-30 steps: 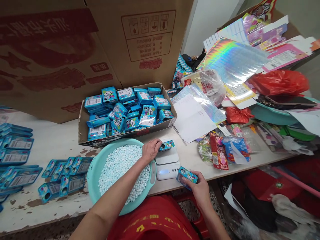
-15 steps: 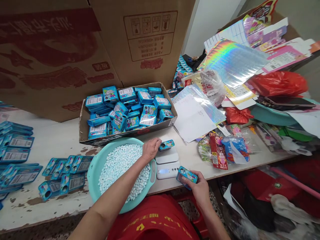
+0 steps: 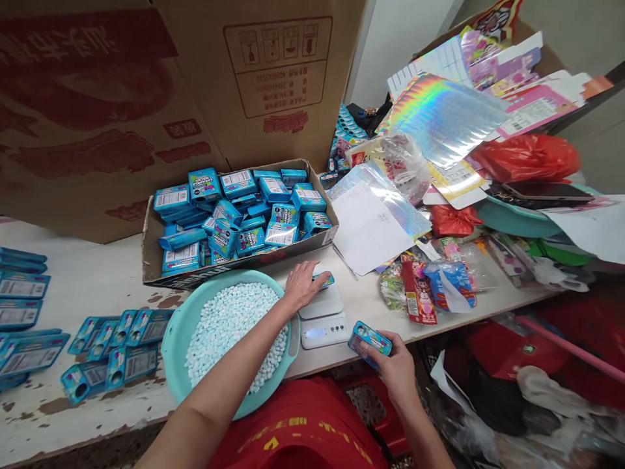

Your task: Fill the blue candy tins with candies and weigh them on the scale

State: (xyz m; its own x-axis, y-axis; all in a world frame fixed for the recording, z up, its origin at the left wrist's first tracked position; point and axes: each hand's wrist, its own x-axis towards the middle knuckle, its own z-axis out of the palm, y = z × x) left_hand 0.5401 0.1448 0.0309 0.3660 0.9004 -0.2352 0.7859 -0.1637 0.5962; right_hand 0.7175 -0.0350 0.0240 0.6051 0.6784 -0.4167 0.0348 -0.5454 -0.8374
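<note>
My left hand (image 3: 303, 286) reaches over the small white digital scale (image 3: 323, 333), its fingers spread apart. They are at a small blue candy box (image 3: 330, 281) lying on the weighing plate, and they cover part of it. Whether they touch it firmly I cannot tell. In front of the table edge, my right hand (image 3: 394, 365) is closed around another blue candy box (image 3: 370, 340), its printed narrow side facing up. Left of the scale stands a turquoise basin (image 3: 170, 355) full of small pale candies (image 3: 229, 326), with my left forearm crossing above it.
Behind the basin, a shallow carton (image 3: 234, 266) holds many blue candy boxes. More boxes (image 3: 117, 348) lie in rows at the left. A large cardboard box (image 3: 273, 143) rises behind. Paper (image 3: 371, 228), shiny sheets (image 3: 444, 124) and candy packets (image 3: 420, 293) clutter the right side.
My left hand has gone from closed fingertips beside the box on the scale to spread fingers over it. My right hand keeps its box. The whole view has shifted slightly.
</note>
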